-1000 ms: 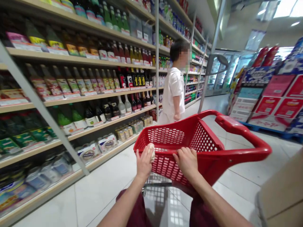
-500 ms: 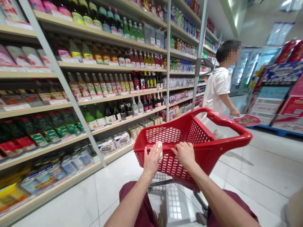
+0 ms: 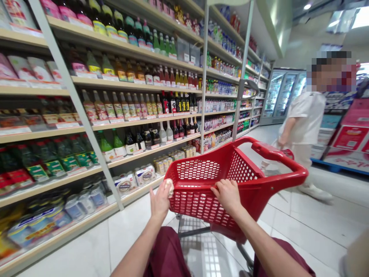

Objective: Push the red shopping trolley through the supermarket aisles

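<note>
A red shopping cart (image 3: 198, 169) with a perforated plastic basket stands right in front of me, its handle at the right. My left hand (image 3: 160, 198) presses a crumpled whitish cloth (image 3: 170, 187) against the basket's left front corner. The cloth is small, and the hand partly covers it. Over the near rim, right of the basket's middle, the fingers of my right hand (image 3: 228, 195) are curled and grip the edge. The underside of those fingers is hidden.
Shelves (image 3: 135, 80) of bottles and packs line the left side. At the right a person in white (image 3: 305, 115) stands beyond the cart handle. Stacked boxes (image 3: 350, 134) are behind that person, and glass-door fridges (image 3: 281, 92) at the back.
My left hand has slid the cloth leftward along the rim to the corner. The right hand stays on the rim. The person in white has moved right.
</note>
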`<action>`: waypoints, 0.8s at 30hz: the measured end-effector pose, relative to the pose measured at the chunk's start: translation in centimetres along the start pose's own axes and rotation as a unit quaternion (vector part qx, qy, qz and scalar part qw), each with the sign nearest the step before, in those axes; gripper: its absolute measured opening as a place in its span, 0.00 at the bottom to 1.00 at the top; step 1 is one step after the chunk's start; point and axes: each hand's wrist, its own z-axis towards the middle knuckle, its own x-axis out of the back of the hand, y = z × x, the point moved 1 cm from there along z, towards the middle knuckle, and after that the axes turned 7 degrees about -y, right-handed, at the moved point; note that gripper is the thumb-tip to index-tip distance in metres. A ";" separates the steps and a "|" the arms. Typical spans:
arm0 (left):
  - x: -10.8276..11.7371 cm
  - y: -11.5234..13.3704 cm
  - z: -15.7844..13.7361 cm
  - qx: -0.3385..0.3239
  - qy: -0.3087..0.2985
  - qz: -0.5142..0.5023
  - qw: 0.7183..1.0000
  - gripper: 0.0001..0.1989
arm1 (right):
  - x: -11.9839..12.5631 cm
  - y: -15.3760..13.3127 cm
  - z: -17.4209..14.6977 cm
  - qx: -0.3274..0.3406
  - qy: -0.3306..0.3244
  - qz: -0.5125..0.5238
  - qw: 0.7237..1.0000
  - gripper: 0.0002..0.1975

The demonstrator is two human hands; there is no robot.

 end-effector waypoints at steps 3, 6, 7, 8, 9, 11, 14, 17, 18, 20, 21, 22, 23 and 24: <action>-0.2 0.8 0.1 -0.001 -0.006 0.000 1.000 0.23 | 0.0 0.7 -0.5 -0.008 0.009 -0.008 1.000 0.12; -0.3 3.0 0.2 -0.104 -0.016 -0.034 0.994 0.27 | 0.0 1.4 -0.9 -0.011 0.010 -0.006 1.000 0.12; -0.2 3.3 0.2 -0.119 -0.023 -0.040 0.992 0.28 | 0.0 1.7 -1.0 -0.008 0.010 -0.002 1.000 0.12; -0.1 3.1 0.2 -0.112 -0.029 -0.039 0.993 0.28 | 0.0 2.0 -1.1 -0.003 0.010 0.002 1.000 0.11; 0.0 2.7 0.1 -0.085 -0.033 -0.033 0.995 0.27 | 0.0 2.3 -1.1 0.002 0.012 0.006 1.000 0.11; 0.1 1.9 0.1 -0.013 -0.035 -0.014 0.999 0.26 | 0.0 2.9 -1.3 0.008 0.019 0.015 1.000 0.10; -0.2 3.5 0.6 -0.020 -0.038 -0.024 0.999 0.26 | 0.0 3.6 -1.5 -0.003 0.026 0.027 0.999 0.09; -0.6 6.8 1.4 -0.142 -0.043 -0.063 0.987 0.27 | 0.1 4.2 -1.8 0.006 0.018 0.035 0.999 0.08; -0.7 7.3 1.5 -0.165 -0.042 -0.070 0.983 0.27 | 0.1 4.3 -1.9 0.012 0.014 0.038 0.999 0.08; -0.7 7.0 1.7 -0.151 -0.034 -0.065 0.986 0.26 | 0.2 4.5 -2.2 0.018 0.011 0.042 0.999 0.08; -0.6 6.5 1.7 -0.119 -0.024 -0.055 0.991 0.25 | 0.2 4.5 -2.3 0.018 0.010 0.044 0.999 0.09; -0.6 6.0 1.7 -0.087 -0.011 -0.045 0.995 0.24 | 0.2 4.5 -2.4 0.017 0.011 0.046 0.999 0.09; -0.6 5.9 1.7 -0.066 0.000 -0.040 0.997 0.23 | 0.1 4.4 -2.5 0.016 0.012 0.046 0.999 0.09; -0.6 6.2 1.7 -0.062 0.008 -0.039 0.997 0.23 | 0.1 4.4 -2.6 0.013 0.012 0.045 0.999 0.09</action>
